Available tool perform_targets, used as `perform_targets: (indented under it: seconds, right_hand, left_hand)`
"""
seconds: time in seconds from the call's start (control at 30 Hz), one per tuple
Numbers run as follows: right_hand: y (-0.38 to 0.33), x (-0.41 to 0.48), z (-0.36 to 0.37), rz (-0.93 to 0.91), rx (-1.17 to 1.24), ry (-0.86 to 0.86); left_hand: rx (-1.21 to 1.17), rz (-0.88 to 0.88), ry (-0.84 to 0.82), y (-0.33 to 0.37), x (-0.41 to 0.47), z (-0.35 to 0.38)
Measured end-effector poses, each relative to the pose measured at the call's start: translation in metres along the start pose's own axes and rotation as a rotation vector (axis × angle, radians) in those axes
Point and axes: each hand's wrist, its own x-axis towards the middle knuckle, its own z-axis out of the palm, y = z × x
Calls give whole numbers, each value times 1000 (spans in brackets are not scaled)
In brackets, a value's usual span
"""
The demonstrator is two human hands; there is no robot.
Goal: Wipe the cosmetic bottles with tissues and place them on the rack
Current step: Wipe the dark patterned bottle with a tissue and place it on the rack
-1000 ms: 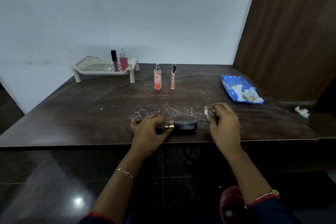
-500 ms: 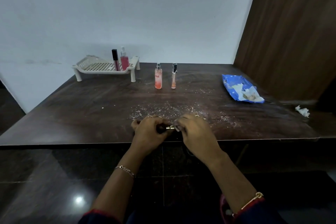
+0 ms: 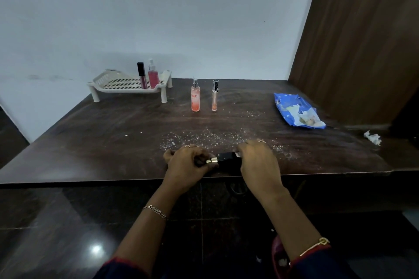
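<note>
Left hand [image 3: 188, 163] and right hand [image 3: 257, 161] both grip the black bottle [image 3: 226, 161], apparently wiping it; next, the rack [image 3: 102, 81] at 11 o'clock.

Dark wooden table [image 3: 90, 142], pale wall [image 3: 158, 18]

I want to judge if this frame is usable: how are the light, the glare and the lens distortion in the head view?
Head view: the light is dim and flat, so the left hand, the right hand and the black bottle they hold show little detail; there is one bright glare spot on the glossy floor; the edge of the wooden panel leans, likely from wide-angle distortion.
</note>
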Motion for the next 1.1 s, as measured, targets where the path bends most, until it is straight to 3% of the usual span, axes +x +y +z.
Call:
perform_targets:
  seconds: [0.13, 0.47, 0.87, 1.1]
  right_hand:
    - [-35, -2, 2, -159, 93, -24]
    - [-27, -15, 10, -259, 27, -2]
    - [-38, 16, 5, -155, 133, -78]
    - [8, 26, 3, 12, 122, -75]
  left_hand:
    - [21, 2, -31, 1, 1, -3]
    - [-113, -25, -49, -2, 3, -2]
    - [-27, -36, 5, 4, -1, -6]
    - [-198, -86, -95, -2, 1, 0]
